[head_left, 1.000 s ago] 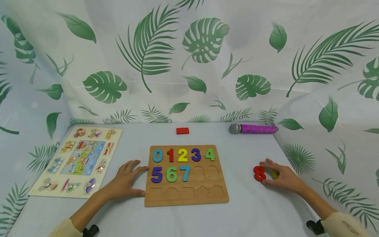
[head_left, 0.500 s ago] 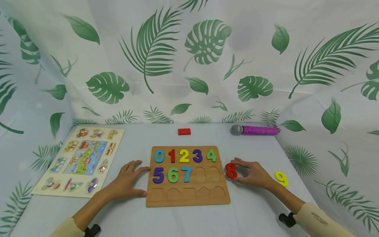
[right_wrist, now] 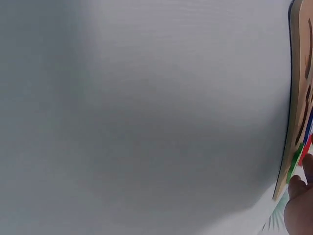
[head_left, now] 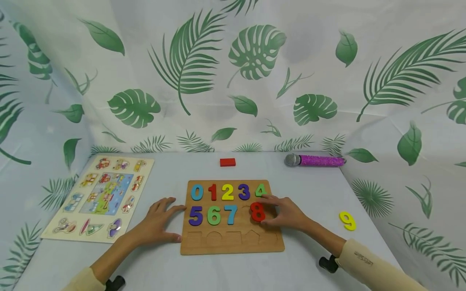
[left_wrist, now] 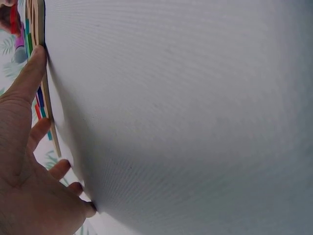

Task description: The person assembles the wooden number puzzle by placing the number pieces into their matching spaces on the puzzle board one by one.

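Observation:
A wooden number puzzle board (head_left: 233,243) lies mid-table with the pieces 0 to 7 seated in its upper two rows. My right hand (head_left: 287,214) pinches a red number 8 (head_left: 257,211) between thumb and fingers, over the right part of the second row. My left hand (head_left: 155,224) rests at the board's left edge, its thumb and index fingertip touching the side with fingers extended. In the left wrist view the left hand (left_wrist: 34,161) touches the board edge (left_wrist: 43,88). Only fingertips of the right hand (right_wrist: 301,196) show in the right wrist view.
A yellow number 9 (head_left: 347,220) lies right of the board. Behind it are a red block (head_left: 227,162) and a purple glitter microphone (head_left: 316,160). A picture puzzle board (head_left: 78,226) lies at the left. A leaf-print cloth (head_left: 204,133) hangs at the back.
My right hand has picked up the red 8 from the right side of the table and carried it left over the board, uncovering the yellow 9. The left hand stays at the board's edge.

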The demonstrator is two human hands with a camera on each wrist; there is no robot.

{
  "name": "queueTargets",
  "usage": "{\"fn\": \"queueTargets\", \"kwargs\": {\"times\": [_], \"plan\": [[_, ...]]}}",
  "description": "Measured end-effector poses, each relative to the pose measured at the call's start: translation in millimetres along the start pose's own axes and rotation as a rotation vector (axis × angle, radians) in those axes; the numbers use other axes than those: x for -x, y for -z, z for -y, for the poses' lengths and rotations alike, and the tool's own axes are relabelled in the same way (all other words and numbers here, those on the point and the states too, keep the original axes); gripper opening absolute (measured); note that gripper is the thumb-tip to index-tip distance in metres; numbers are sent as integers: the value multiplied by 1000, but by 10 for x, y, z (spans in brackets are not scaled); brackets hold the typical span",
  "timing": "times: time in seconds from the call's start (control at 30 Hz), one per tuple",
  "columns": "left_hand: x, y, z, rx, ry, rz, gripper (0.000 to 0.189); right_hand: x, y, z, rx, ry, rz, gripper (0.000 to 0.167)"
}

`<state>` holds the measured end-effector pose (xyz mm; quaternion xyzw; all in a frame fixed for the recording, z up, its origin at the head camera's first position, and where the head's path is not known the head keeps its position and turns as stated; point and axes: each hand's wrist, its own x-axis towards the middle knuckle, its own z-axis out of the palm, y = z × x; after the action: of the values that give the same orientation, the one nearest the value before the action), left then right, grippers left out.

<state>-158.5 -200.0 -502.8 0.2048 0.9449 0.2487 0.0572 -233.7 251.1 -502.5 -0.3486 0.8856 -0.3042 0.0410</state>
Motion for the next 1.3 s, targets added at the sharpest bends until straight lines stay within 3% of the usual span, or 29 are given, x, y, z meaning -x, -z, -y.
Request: {"fn": "queueTargets", "kwargs": {"times": [0.47,1.3], "plan": [[-11,-67,43,-7,-7,-1,89,-142,-181,128,55,-121,42,65],[-17,-64,84,-25,-16,-8,91,-181,-216,117,98,-132,60,68]]}}
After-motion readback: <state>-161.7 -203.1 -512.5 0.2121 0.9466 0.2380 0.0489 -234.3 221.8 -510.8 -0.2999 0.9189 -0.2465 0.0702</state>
